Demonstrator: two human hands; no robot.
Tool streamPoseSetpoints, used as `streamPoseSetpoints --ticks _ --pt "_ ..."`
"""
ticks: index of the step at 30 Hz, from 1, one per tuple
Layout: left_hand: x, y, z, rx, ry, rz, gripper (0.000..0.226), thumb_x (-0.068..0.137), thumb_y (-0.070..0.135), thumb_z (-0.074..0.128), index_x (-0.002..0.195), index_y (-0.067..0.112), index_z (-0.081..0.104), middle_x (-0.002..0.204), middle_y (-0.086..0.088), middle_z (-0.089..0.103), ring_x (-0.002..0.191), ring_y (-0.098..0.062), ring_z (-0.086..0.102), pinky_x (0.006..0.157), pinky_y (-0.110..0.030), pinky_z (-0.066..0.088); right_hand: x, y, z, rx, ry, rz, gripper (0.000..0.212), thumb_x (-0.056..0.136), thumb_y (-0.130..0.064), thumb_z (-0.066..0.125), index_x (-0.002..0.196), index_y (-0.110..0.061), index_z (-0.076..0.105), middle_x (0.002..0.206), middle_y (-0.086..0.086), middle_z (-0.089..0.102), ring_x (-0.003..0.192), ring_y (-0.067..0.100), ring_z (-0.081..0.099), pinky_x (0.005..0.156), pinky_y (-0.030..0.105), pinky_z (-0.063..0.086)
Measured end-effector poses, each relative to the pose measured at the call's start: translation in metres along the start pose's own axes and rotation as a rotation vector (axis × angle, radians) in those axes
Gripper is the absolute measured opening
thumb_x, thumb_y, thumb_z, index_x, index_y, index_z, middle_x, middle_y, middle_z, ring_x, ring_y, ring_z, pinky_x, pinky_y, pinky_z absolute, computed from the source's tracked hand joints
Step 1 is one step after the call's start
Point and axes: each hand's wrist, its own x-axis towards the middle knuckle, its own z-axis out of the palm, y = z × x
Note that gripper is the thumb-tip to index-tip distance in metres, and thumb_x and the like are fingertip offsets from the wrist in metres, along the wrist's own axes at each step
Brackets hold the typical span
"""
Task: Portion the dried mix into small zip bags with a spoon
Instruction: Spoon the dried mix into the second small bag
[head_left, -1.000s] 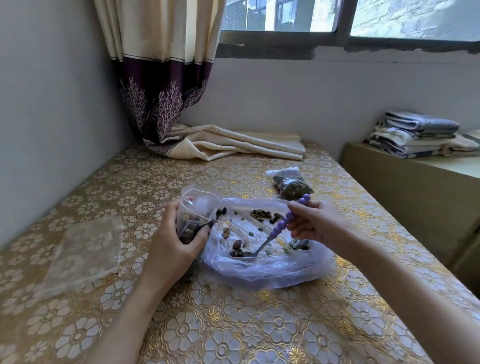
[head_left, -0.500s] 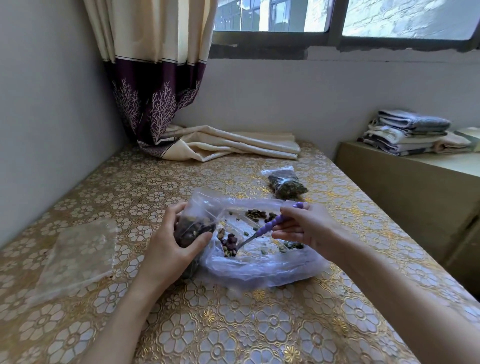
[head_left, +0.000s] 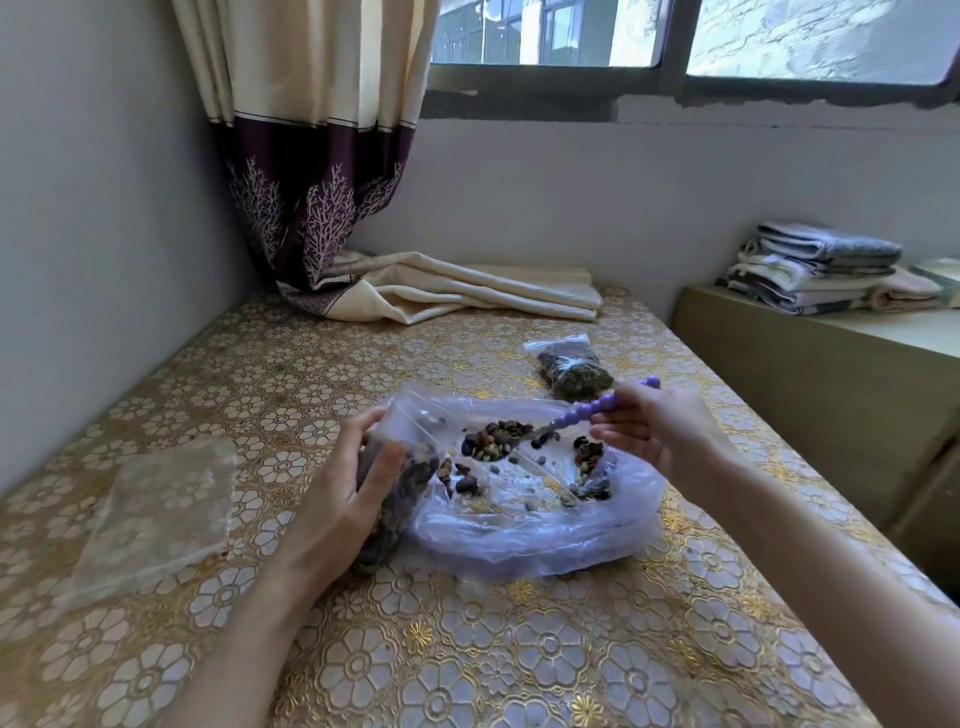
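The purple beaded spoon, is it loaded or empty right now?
Loaded. The bowl of the purple beaded-handle spoon holds a heap of brown and dark dried mix, held by the right hand above the big clear plastic bag.

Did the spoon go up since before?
Yes. The spoon rose, now loaded, out of the big bag and left toward the small bag.

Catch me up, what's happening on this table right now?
A person is portioning dried mix. The left hand grips a small zip bag, already partly filled, with its mouth open. The right hand holds a purple-handled spoon heaped with mix above the large plastic bag, just beside the small bag's opening. A filled bag lies further back, and empty bags sit to the left.
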Motion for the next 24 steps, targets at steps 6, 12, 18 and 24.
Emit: streamPoseSetpoints --ticks 6,12,18,24 --pt "0.001 0.0 0.0 0.039 0.013 -0.015 0.078 0.057 0.095 0.024 0.121 0.051 0.034 0.104 0.029 0.052 0.087 0.024 0.053 0.059 -0.003 0.043 0.001 -0.025 0.01 0.024 0.016 -0.188 0.031 0.097 -0.017 0.048 0.074 0.001 0.059 0.054 0.009 0.067 0.046 0.015 0.064 0.044 0.018 0.05" --pt "0.002 -0.003 -0.001 0.101 0.04 -0.029 0.092 0.049 0.098 0.026 0.122 0.045 0.041 0.084 0.033 0.055 0.077 0.022 0.055 0.055 -0.009 0.044 -0.014 -0.036 0.039 0.008 -0.119 -0.283 0.032 0.098 -0.016 0.048 0.073 0.0 0.06 0.055 0.007 0.067 0.048 0.015 0.064 0.046 0.02 0.052" --pt "0.004 -0.004 0.0 0.147 0.038 -0.019 0.088 0.046 0.087 0.056 0.121 0.045 0.037 0.091 0.031 0.056 0.083 0.027 0.05 0.059 -0.004 0.041 -0.035 -0.023 0.062 -0.181 -0.241 -0.648 0.025 0.096 -0.01 0.048 0.077 0.002 0.059 0.06 -0.001 0.07 0.051 0.017 0.065 0.05 0.023 0.054" --pt "0.006 -0.009 0.001 0.113 0.069 -0.009 0.089 0.047 0.062 0.072 0.126 0.034 0.042 0.098 0.026 0.056 0.086 0.027 0.05 0.065 0.005 0.037 -0.04 -0.017 0.06 -0.284 -0.286 -0.876 0.018 0.094 -0.005 0.051 0.084 0.009 0.056 0.074 -0.004 0.073 0.06 0.027 0.066 0.056 0.032 0.056"
